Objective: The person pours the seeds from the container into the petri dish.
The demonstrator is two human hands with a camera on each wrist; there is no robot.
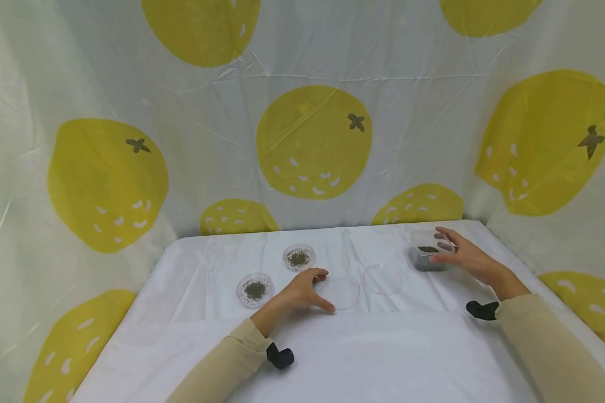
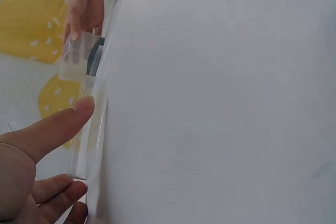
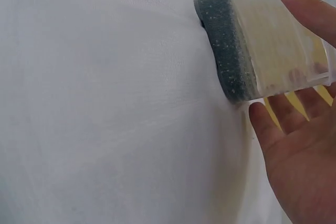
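Observation:
My left hand (image 1: pixel 302 291) is at the left side of a clear, empty petri dish (image 1: pixel 344 293), thumb toward the front and fingers toward the back. In the left wrist view its thumb (image 2: pixel 63 124) overlaps the dish's side, the fingertips by the lower edge. At the right, my right hand (image 1: pixel 476 262) holds a clear plastic container (image 1: pixel 430 261) standing on the table, with dark, speckled granular material (image 3: pixel 223 45) in its bottom. Its thumb (image 3: pixel 310 11) lies along one side and the fingers curve round the other, partly seen through the plastic.
Another clear, empty petri dish (image 1: pixel 382 279) lies between the hands. Two petri dishes with dark grains, a front one (image 1: pixel 255 303) and a back one (image 1: pixel 285 265), sit left of the left hand. A white cloth covers the table (image 1: pixel 358 358); a lemon-print curtain (image 1: pixel 206 151) hangs behind.

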